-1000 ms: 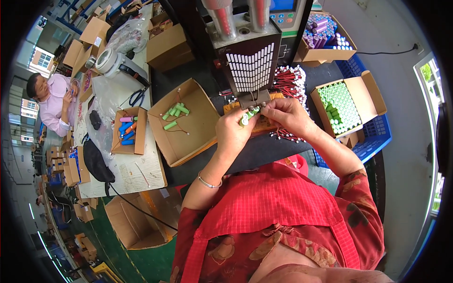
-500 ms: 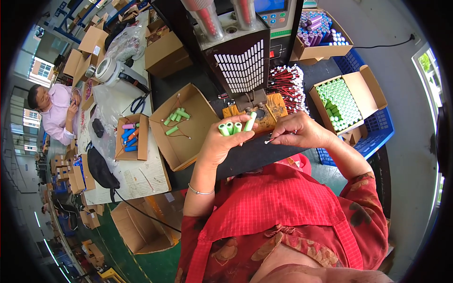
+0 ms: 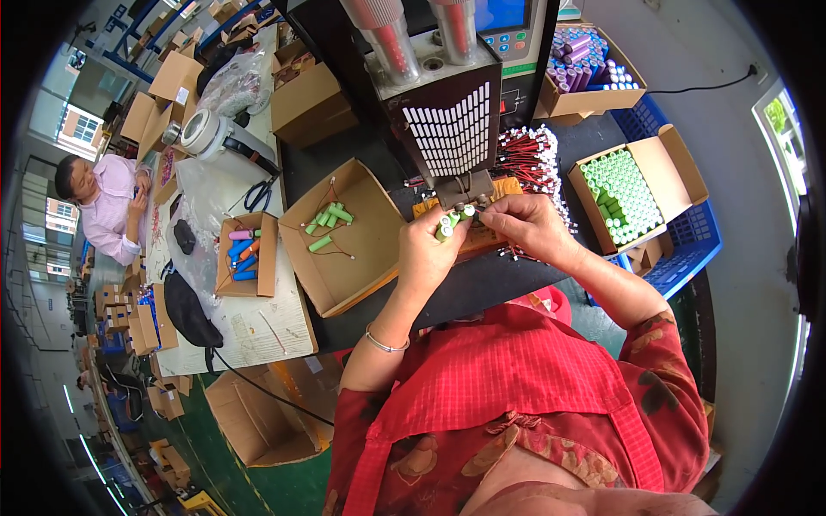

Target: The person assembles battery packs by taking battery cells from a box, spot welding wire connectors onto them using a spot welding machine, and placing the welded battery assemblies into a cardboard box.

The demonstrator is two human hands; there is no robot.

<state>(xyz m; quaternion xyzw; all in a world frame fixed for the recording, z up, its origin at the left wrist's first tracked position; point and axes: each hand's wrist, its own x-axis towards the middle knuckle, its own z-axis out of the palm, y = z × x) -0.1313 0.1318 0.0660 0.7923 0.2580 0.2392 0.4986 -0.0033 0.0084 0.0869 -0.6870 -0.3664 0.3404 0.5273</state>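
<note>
My left hand (image 3: 422, 254) is closed around several green cylindrical battery cells (image 3: 446, 227), held at the front of a bench machine's metal head (image 3: 462, 189). One cell's pale end is right under that head. Beside it, my right hand (image 3: 532, 229) pinches a thin wire lead, mostly hidden by the fingertips, against this cell. The machine, which looks like a spot welder, has a dark housing with white slots (image 3: 447, 129) and a yellowish block (image 3: 508, 187) below. Left of my left hand, an open cardboard box (image 3: 370, 249) contains green cells with wires attached.
Red wire leads with white connectors (image 3: 538, 163) lie in a heap right of the machine. A box of green cells (image 3: 621, 198) rests on a blue crate (image 3: 693, 245); purple and blue cells (image 3: 585, 64) fill another box. At far left, a co-worker (image 3: 107, 202) sits at a white table (image 3: 288, 331).
Both hands have moved forward and come together at the machine's head. The cells are now under it, and the wire lead has been brought from the right up to one cell.
</note>
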